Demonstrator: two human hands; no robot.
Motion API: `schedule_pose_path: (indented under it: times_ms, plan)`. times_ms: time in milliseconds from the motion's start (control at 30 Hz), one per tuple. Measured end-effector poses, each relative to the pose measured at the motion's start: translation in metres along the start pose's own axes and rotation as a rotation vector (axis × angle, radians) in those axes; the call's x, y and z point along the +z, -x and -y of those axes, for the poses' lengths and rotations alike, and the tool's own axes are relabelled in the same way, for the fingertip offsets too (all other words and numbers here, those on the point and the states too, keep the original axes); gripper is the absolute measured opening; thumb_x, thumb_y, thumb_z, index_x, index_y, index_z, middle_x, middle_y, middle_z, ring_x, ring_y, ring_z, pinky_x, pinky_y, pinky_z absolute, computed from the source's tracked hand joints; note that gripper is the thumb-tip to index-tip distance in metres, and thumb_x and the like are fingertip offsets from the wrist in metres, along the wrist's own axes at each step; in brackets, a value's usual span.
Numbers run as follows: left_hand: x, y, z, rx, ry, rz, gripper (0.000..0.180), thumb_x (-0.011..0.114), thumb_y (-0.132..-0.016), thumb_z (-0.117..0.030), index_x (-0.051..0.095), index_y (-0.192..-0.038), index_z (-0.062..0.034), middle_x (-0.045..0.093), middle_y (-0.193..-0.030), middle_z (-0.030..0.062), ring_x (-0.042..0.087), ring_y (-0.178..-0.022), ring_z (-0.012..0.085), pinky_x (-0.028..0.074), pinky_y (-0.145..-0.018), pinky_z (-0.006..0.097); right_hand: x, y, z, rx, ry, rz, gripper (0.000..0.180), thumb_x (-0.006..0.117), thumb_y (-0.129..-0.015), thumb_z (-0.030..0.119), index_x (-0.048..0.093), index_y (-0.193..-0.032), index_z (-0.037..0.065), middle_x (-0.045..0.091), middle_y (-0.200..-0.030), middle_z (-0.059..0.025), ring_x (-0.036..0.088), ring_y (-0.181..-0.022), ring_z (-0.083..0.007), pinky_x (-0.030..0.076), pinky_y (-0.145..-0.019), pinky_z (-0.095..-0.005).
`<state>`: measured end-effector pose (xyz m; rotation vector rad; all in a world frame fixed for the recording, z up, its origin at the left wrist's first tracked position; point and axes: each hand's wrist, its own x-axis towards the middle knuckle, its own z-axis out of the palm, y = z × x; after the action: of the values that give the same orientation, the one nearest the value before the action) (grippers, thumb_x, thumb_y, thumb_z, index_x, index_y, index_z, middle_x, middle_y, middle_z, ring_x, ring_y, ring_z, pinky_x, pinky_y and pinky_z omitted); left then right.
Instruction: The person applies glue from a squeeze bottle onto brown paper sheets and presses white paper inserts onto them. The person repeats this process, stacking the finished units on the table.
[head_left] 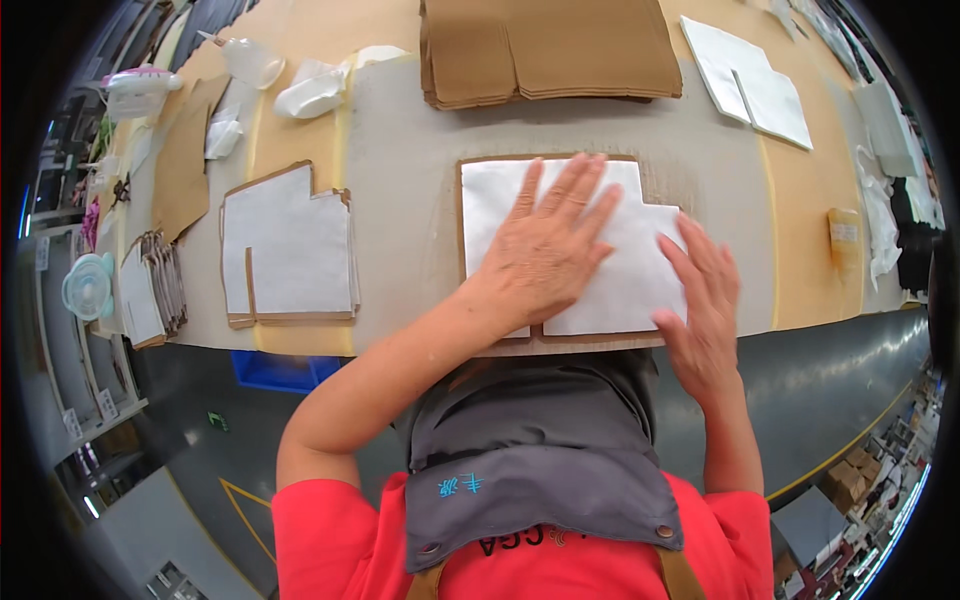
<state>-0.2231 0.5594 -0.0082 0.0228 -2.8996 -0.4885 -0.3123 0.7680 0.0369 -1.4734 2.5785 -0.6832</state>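
In front of me a white notched sheet (610, 270) lies on a slightly larger brown piece (548, 158), whose edge shows along the top and left. My left hand (548, 245) rests flat across the white sheet, fingers stretched toward its far edge. At the sheet's right edge is my right hand (705, 310), fingers apart and bent a little, thumb pointing inward, nothing in it. A slot in the sheet's near edge is mostly hidden by my left wrist. To the left lies a stack of similar white-and-brown pieces (285, 240).
A thick stack of brown sheets (550, 50) lies at the far middle. White sheets (745, 85) are at far right, near a small yellowish bottle (844, 235). A squeeze bottle (250, 62) and crumpled white material (312, 88) lie far left. A blue crate (285, 370) is below the table edge.
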Motion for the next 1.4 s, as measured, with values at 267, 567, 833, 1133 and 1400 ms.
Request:
schedule_pose_path:
  times_ms: [267,567,833,1133,1400]
  plan:
    - [0.006,0.027,0.025,-0.265,-0.101,-0.083,0.064,0.047,-0.101,-0.036,0.033,-0.15,0.0041,0.029,-0.159,0.0217,0.024,-0.149,0.0337,0.011,-0.121,0.053,0.069,-0.072,-0.004,-0.116,0.352,0.062,0.081,0.04,-0.095,0.065,0.033,-0.153,0.009,0.03,-0.161,-0.0062,0.026,-0.149,-0.0228,0.007,-0.121,-0.0559]
    - [-0.022,0.079,0.022,-0.386,-0.148,0.022,0.075,0.047,-0.1,-0.043,0.022,-0.155,0.0013,0.017,-0.163,0.0202,0.012,-0.153,0.0337,0.001,-0.119,0.06,0.048,-0.044,-0.022,-0.028,0.46,0.043,0.088,0.037,-0.093,0.07,0.025,-0.157,0.011,0.027,-0.163,-0.0053,0.021,-0.151,-0.0255,0.001,-0.119,-0.0623]
    - [-0.028,0.124,-0.001,-0.015,-0.152,0.326,0.076,0.045,-0.092,-0.067,0.031,-0.156,-0.0291,0.018,-0.165,0.0116,0.008,-0.154,0.027,-0.002,-0.12,0.059,0.045,0.02,0.03,-0.324,0.222,0.395,0.094,0.041,-0.082,0.077,0.033,-0.155,0.019,0.03,-0.161,0.0024,0.021,-0.151,-0.023,-0.001,-0.121,-0.0626]
    - [-0.049,0.123,0.003,-0.074,0.041,0.276,0.065,0.042,-0.094,-0.066,0.039,-0.152,-0.0374,0.014,-0.165,0.0149,0.004,-0.154,0.0315,-0.003,-0.115,0.067,0.025,0.001,0.026,-0.3,0.276,0.396,0.097,0.031,-0.084,0.08,0.031,-0.156,0.015,0.027,-0.162,-0.0051,0.02,-0.151,-0.0287,0.001,-0.12,-0.0616]
    - [0.007,0.037,0.05,-0.277,-0.172,-0.046,0.065,0.045,-0.101,-0.036,0.03,-0.153,-0.0007,0.022,-0.163,0.0175,0.017,-0.152,0.0303,0.002,-0.119,0.061,0.098,-0.088,0.02,-0.18,0.282,0.075,0.084,0.032,-0.095,0.07,0.03,-0.156,0.011,0.029,-0.162,-0.0052,0.022,-0.151,-0.0239,0.006,-0.12,-0.0591]
